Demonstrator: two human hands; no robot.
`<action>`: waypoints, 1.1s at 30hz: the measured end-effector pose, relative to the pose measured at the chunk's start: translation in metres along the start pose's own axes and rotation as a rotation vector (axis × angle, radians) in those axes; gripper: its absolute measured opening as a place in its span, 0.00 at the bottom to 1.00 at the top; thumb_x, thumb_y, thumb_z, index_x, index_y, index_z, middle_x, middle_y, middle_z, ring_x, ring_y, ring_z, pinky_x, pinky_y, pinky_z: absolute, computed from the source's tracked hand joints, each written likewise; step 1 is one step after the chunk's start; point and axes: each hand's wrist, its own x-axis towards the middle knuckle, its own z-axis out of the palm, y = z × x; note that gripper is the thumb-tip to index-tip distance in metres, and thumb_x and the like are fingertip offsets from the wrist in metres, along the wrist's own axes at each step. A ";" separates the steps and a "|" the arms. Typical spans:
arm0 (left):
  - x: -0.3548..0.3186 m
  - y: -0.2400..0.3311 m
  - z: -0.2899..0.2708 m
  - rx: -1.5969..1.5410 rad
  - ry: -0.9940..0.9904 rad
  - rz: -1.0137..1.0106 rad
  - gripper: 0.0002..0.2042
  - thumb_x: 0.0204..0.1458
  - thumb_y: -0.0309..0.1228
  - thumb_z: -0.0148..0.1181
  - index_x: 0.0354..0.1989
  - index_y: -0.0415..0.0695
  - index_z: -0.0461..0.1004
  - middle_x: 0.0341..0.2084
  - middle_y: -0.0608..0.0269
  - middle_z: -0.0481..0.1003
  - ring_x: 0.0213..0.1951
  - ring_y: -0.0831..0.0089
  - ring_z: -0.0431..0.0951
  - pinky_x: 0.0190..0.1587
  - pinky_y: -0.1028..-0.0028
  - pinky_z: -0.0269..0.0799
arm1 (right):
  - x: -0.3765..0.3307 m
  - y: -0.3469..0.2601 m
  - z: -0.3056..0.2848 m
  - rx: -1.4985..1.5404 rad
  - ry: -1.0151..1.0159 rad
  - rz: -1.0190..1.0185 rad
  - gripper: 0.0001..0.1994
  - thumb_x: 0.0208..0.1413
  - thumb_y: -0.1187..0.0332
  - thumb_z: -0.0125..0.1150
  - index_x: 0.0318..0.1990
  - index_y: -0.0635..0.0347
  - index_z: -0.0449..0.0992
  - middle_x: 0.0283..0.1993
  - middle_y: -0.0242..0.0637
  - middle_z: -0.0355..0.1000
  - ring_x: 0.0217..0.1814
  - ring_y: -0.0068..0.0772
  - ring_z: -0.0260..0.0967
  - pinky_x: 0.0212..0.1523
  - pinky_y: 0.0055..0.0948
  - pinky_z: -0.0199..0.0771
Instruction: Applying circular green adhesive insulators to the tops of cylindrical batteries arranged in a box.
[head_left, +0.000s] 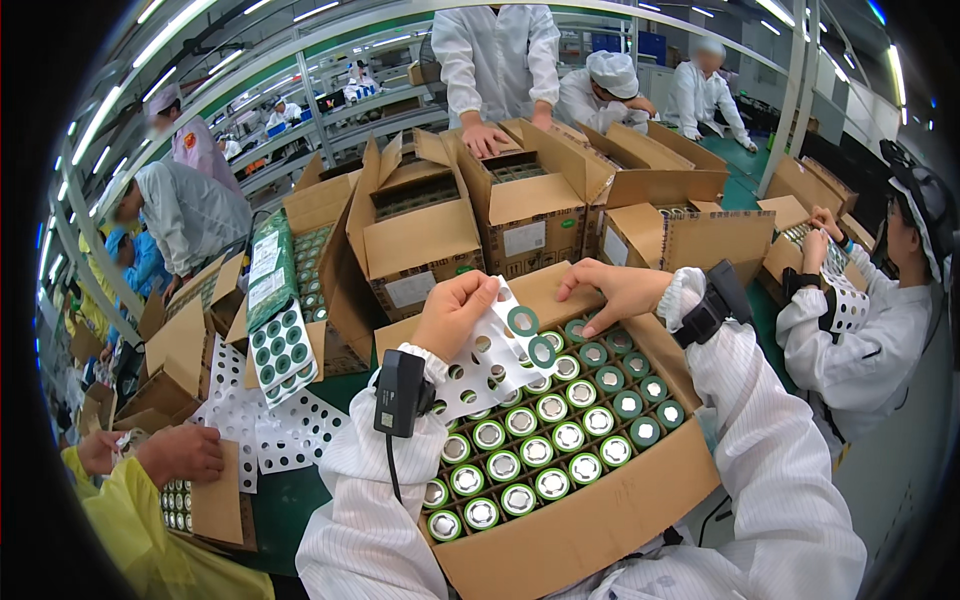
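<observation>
My left hand (455, 312) pinches a white backing sheet (470, 378) full of punched holes, held over the left far part of an open cardboard box (590, 515). Two green ring stickers (523, 320) still sit on the sheet's right edge. Upright cylindrical battery cells (553, 407) with light green rims fill the box in a divider grid. Dark green rings (628, 404) cover the tops of cells along the right and far rows. My right hand (625, 288) hovers at the box's far edge, thumb and fingers apart, with the thumb at a ringed cell; nothing shows between them.
More open cartons (420, 235) of cells stand in a row beyond. A stack of sticker sheets (283, 350) and used backing sheets (300, 430) lie to the left. A yellow-sleeved co-worker's hand (180, 455) is at the lower left; another co-worker (860, 330) works at right.
</observation>
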 end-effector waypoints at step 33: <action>-0.001 0.000 -0.003 0.056 -0.004 -0.015 0.13 0.58 0.37 0.49 0.29 0.39 0.72 0.22 0.75 0.69 0.25 0.88 0.62 0.29 0.85 0.58 | 0.011 -0.011 0.017 0.093 0.101 0.095 0.18 0.38 0.68 0.71 0.38 0.61 0.72 0.40 0.36 0.66 0.45 0.31 0.64 0.46 0.26 0.63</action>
